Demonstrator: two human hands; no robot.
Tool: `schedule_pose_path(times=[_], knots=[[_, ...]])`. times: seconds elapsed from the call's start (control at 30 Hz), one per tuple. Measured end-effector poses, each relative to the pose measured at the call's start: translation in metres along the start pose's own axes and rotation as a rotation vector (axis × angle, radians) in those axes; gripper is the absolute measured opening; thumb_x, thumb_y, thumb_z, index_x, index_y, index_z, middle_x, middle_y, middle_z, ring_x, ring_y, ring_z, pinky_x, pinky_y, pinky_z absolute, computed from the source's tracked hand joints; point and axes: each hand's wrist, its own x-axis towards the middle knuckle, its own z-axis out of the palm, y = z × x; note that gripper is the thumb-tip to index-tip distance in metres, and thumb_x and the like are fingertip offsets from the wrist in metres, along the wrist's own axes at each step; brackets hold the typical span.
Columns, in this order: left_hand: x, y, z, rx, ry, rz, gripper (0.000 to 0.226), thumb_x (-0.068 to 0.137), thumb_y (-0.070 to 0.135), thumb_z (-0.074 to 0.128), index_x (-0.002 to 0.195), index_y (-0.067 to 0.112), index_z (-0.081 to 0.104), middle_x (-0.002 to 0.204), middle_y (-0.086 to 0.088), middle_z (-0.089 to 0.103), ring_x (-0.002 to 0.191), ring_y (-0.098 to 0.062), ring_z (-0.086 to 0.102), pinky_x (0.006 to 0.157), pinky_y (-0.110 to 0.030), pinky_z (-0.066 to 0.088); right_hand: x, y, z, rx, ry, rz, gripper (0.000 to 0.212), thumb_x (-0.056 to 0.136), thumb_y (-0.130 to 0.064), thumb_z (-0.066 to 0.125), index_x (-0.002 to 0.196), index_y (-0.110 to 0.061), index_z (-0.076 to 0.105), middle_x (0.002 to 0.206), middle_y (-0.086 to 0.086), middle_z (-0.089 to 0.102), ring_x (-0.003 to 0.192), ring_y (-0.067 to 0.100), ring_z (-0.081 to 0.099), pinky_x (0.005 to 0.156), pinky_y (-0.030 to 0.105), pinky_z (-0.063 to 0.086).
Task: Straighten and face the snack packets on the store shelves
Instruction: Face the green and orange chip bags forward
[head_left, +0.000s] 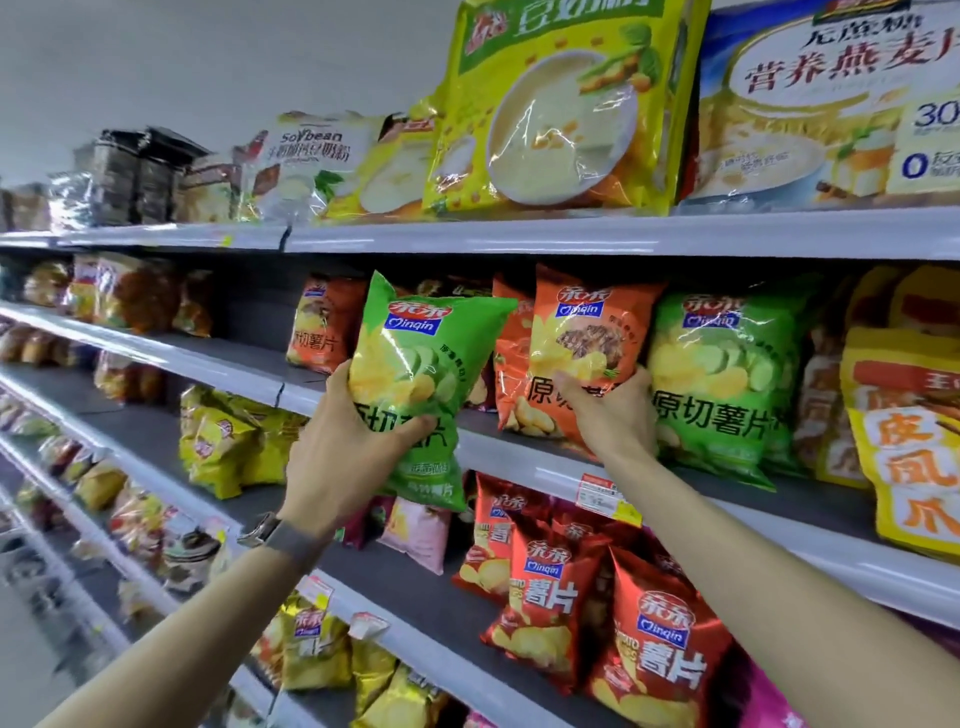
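Two bare forearms are reaching up from the near bottom edge, the left one wearing a wristwatch (267, 530). The left hand (345, 447) is gripping a green chip packet (415, 358), its digits curling round the lower left part. The packet is hanging tilted in front of the middle shelf, with its bottom overlapping the pale shelf edge (519, 452).

The right hand (615, 415) is clasping an orange chip packet (584, 332) low down, digits curling round its front and right edge. This one is standing on the middle shelf, leaning a little, just beside a second green packet (722, 374) on its right.

Progress — judging roughly midway on this shelf. The second green packet is already facing forward and upright. The orange one is apparently being squared up. The held green packet is not yet shelved, and a bare stretch of shelf is showing to its far left. Below, the red packets (556, 587) are leaning at different angles and the yellow packets (228, 441) are slumping — likely still to do. Packets further left are too blurred to judge.

Materials: all the packets are glossy plastic film, crinkling and catching glare. They are pillow-shaped, puffed with air, with flat crimped seams on top. The shelves are showing flat grey decks with smooth pale front strips.
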Motion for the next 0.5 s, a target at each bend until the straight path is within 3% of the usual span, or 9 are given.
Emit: schedule_pose_path(times=[0.13, 0.27, 0.37, 0.43, 0.5], knots=[[-0.014, 0.01, 0.006, -0.039, -0.05, 0.056, 0.088, 0.062, 0.072, 0.076, 0.138, 0.048, 0.036, 0.12, 0.016, 0.066, 0.105, -0.017, 0.067, 0.093, -0.048, 0.058, -0.001, -0.001, -0.006, -0.064, -0.08, -0.015, 0.1, 0.074, -0.077, 0.073, 0.143, -0.013, 0.038, 0.137, 0.009, 0.061, 0.124, 0.038, 0.059, 0.092, 0.047, 0.047], [-0.025, 0.033, 0.025, -0.061, -0.096, 0.131, 0.092, 0.072, 0.065, 0.082, 0.146, 0.047, 0.031, 0.127, 0.016, 0.063, 0.112, -0.017, 0.064, 0.096, -0.044, 0.055, -0.007, 0.005, -0.028, -0.045, -0.153, -0.024, 0.102, 0.077, -0.081, 0.067, 0.151, -0.019, 0.035, 0.129, 0.002, 0.065, 0.121, 0.035, 0.059, 0.095, 0.043, 0.048], [-0.033, 0.052, 0.044, -0.092, -0.153, 0.195, 0.094, 0.071, 0.068, 0.081, 0.147, 0.048, 0.03, 0.131, 0.018, 0.063, 0.114, -0.016, 0.065, 0.096, -0.047, 0.056, -0.022, 0.012, -0.055, 0.068, -0.139, -0.1, 0.057, 0.095, -0.067, 0.055, 0.137, -0.027, 0.051, 0.11, -0.013, 0.064, 0.1, 0.014, 0.06, 0.084, 0.033, 0.044], [-0.037, 0.063, 0.059, -0.106, -0.19, 0.218, 0.098, 0.068, 0.073, 0.079, 0.148, 0.047, 0.029, 0.134, 0.016, 0.061, 0.117, -0.018, 0.065, 0.097, -0.049, 0.056, -0.035, 0.019, -0.076, 0.212, -0.161, -0.147, 0.051, 0.095, -0.065, 0.051, 0.128, -0.029, 0.063, 0.111, -0.019, 0.068, 0.108, 0.009, 0.063, 0.095, 0.032, 0.047], [-0.042, 0.075, 0.073, -0.111, -0.239, 0.218, 0.101, 0.068, 0.075, 0.078, 0.15, 0.046, 0.027, 0.136, 0.013, 0.059, 0.118, -0.019, 0.064, 0.099, -0.048, 0.055, -0.046, 0.029, -0.097, 0.328, -0.224, -0.159, 0.053, 0.09, -0.069, 0.05, 0.128, -0.036, 0.068, 0.119, -0.017, 0.073, 0.117, 0.012, 0.066, 0.107, 0.045, 0.048]])
